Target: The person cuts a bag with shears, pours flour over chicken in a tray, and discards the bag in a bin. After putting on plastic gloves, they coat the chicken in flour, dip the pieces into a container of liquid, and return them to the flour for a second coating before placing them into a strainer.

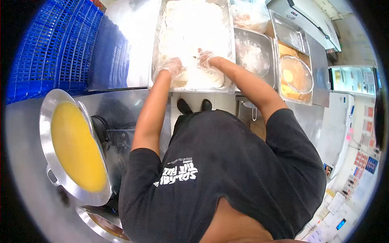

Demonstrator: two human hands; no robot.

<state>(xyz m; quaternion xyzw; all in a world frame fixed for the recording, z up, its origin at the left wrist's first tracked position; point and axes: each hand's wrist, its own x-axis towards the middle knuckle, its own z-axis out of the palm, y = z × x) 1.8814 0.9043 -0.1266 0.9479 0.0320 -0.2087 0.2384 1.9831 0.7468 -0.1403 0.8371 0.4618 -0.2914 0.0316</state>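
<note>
A large metal tray (pixel 151 77) filled with white flour-like powder (pixel 190 28) lies at the top middle. My left hand (pixel 173 67), in a clear thin glove, is down in the powder near the tray's front left corner. Its fingers are partly buried, and glare blurs them. To its right, my right hand (pixel 206 58), also gloved, reaches into the same powder, with its fingertips hidden. Whether either hand holds anything cannot be made out. Pale lumps coated in powder lie about both hands.
Right of the tray stand a metal pan with floury pieces (pixel 253 54), a bag of pale pieces (pixel 249 16) and a container with a wire-rimmed strainer (pixel 298 75). Blue crates (pixel 52 48) and a large bowl of yellow liquid (pixel 77 146) are at the left.
</note>
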